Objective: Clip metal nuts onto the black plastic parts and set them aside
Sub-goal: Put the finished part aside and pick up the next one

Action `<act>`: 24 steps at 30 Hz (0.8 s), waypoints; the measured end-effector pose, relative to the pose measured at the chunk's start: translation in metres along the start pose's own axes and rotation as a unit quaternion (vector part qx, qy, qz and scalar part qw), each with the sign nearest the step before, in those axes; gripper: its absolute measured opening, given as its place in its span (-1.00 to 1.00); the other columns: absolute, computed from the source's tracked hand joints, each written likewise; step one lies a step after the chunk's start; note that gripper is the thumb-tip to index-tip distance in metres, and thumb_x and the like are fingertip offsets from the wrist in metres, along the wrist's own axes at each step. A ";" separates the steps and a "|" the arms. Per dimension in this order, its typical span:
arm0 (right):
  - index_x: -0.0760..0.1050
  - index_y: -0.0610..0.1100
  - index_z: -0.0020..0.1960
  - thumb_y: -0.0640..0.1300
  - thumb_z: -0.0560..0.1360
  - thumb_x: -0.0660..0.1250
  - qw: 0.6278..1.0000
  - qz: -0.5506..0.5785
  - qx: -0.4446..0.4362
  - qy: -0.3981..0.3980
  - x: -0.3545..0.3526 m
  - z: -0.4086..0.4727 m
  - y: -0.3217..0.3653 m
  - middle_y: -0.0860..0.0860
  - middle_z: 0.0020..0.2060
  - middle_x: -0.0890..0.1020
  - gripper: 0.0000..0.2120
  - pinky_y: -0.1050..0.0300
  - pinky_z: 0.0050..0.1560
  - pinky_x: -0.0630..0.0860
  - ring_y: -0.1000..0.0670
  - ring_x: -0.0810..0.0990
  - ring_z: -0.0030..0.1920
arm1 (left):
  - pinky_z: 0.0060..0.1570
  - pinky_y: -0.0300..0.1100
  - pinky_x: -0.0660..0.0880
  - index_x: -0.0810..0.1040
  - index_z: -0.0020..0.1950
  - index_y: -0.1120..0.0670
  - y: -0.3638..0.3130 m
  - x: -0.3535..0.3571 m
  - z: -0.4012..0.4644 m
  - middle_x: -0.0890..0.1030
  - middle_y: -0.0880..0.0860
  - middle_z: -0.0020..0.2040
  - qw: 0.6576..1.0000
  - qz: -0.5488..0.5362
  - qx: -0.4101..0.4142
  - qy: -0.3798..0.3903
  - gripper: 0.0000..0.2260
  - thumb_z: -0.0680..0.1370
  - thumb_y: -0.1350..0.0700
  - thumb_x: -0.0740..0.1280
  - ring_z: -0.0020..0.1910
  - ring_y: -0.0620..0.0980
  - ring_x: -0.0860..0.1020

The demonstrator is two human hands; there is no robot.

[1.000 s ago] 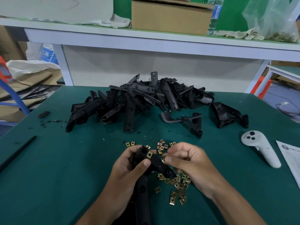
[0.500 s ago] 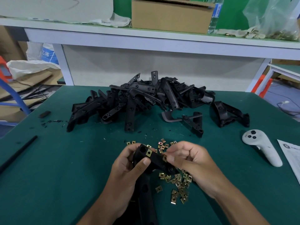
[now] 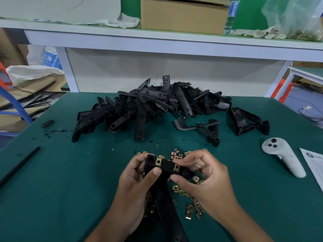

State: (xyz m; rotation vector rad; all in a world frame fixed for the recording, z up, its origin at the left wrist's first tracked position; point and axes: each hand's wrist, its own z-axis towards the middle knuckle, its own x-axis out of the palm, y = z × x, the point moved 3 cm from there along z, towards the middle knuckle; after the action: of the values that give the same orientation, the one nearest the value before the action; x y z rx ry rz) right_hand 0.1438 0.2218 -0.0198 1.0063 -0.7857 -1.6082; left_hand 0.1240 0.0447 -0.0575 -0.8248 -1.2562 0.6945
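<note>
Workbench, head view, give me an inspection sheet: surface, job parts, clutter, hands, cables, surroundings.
Surface: green mat, black shavings at far left.
Job's things: held black plastic part carries two metal nuts, clip nut one and clip nut two; loose clip nuts under the hands; pile of black parts behind.
Clutter: white controller; paper sheet at right edge; black rod at left.
Hands: left hand grips the part; right hand pinches its right end.
Cables: white cable on the floor, far right.
Surroundings: shelf with cardboard box and plastic bag.
</note>
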 end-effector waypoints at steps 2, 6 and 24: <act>0.53 0.13 0.00 -0.02 0.33 0.61 1.000 -0.007 -0.004 0.000 0.001 0.000 0.000 0.13 -0.02 0.75 -0.66 0.24 0.08 0.56 0.00 0.71 0.06 | -0.05 -0.19 0.61 0.61 0.10 0.14 0.000 0.000 0.000 0.66 0.18 0.07 1.000 0.002 0.003 0.001 -0.67 0.39 0.09 0.54 0.01 0.05 0.65; 0.52 0.14 -0.03 -0.04 0.33 0.60 1.000 -0.002 -0.002 0.007 0.000 0.001 -0.003 0.11 -0.02 0.75 -0.67 0.21 0.09 0.56 -0.03 0.70 0.06 | -0.04 -0.17 0.61 0.62 0.08 0.11 0.000 0.000 0.000 0.67 0.15 0.05 1.000 0.005 -0.003 0.004 -0.63 0.36 0.04 0.61 0.00 0.04 0.65; 0.50 0.10 0.14 -0.02 0.42 0.60 0.972 -0.222 -0.073 0.010 -0.083 -0.036 0.072 0.32 0.03 0.70 -0.62 0.17 0.25 0.45 0.16 0.67 0.13 | 0.01 -0.40 0.51 0.59 0.05 -0.26 -0.016 0.055 -0.031 0.65 -0.21 0.09 0.921 0.355 0.134 0.086 -0.79 0.44 -0.10 0.48 0.10 -0.19 0.62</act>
State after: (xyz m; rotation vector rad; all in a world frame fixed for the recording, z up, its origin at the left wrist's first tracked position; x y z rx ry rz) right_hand 0.2156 0.2844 0.0455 1.1428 -0.4362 -1.9986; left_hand 0.1645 0.0770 -0.0187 -1.0910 -0.6576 1.3102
